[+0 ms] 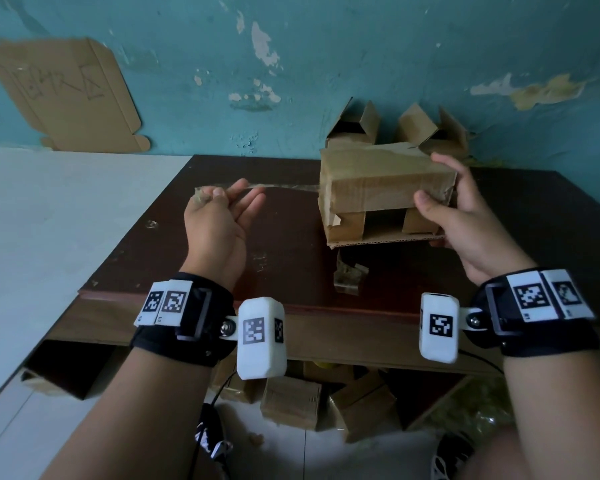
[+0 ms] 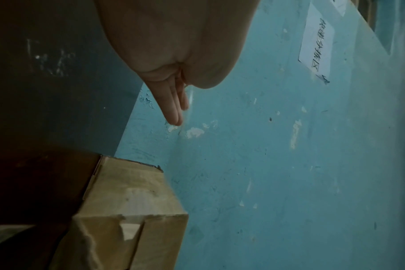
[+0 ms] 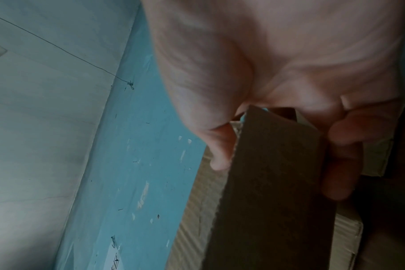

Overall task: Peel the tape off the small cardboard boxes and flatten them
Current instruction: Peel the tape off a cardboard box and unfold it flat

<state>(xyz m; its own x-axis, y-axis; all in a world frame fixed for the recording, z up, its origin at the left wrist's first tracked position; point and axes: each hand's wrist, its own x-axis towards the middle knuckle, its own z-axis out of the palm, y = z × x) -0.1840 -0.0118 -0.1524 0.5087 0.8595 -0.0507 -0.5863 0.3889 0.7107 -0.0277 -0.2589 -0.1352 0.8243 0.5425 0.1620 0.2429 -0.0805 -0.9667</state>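
A small brown cardboard box (image 1: 378,181) is held above the dark wooden table (image 1: 194,258), its near flaps open. My right hand (image 1: 461,216) grips its right end, thumb on the front face and fingers behind; the right wrist view shows the box (image 3: 273,182) between thumb and fingers. My left hand (image 1: 219,209) pinches a strip of clear tape (image 1: 284,187) that stretches taut from the box's left edge, with a crumpled wad at the thumb. In the left wrist view the box (image 2: 132,210) lies below my left hand's straight outer fingers (image 2: 173,109).
Two opened boxes (image 1: 354,128) (image 1: 433,129) stand behind against the peeling teal wall. A crumpled tape wad (image 1: 349,277) lies on the table near its front edge. A flattened cardboard sheet (image 1: 66,95) leans on the wall at left. Several boxes (image 1: 291,401) sit on the floor under the table.
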